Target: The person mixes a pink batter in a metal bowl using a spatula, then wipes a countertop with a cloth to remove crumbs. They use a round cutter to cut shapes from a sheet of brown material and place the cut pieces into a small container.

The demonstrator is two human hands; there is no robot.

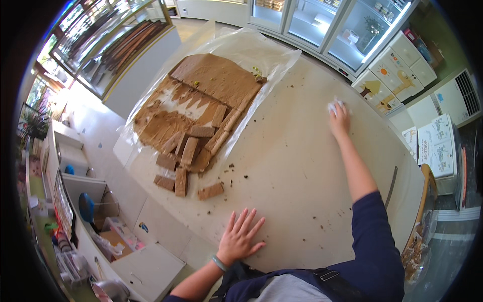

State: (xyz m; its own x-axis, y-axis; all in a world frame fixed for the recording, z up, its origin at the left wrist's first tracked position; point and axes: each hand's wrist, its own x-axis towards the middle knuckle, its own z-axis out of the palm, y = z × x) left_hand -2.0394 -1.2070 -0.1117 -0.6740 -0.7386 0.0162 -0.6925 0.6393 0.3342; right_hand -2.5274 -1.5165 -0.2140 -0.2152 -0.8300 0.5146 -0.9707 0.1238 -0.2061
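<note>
My right hand (340, 121) presses a crumpled white cloth or tissue (337, 105) against the far right part of the pale tabletop (298, 173). Near the front edge, my left hand (242, 236) rests palm down with its fingers spread, holding nothing. A brown clay slab (217, 77) lies on a clear plastic sheet (260, 45) at the far left. Cut clay blocks (188, 151) are heaped on its near corner, and one loose clay block (210, 191) lies apart from the pile. Dark clay crumbs (246, 176) dot the table between the slab and my hands.
A thin dark strip (391, 185) lies near the table's right edge, beside a wooden chair back (426, 188). Low open cabinets (151, 268) stand on the left. Behind the table are glass-door display cabinets (313, 26) and white drawers (396, 75).
</note>
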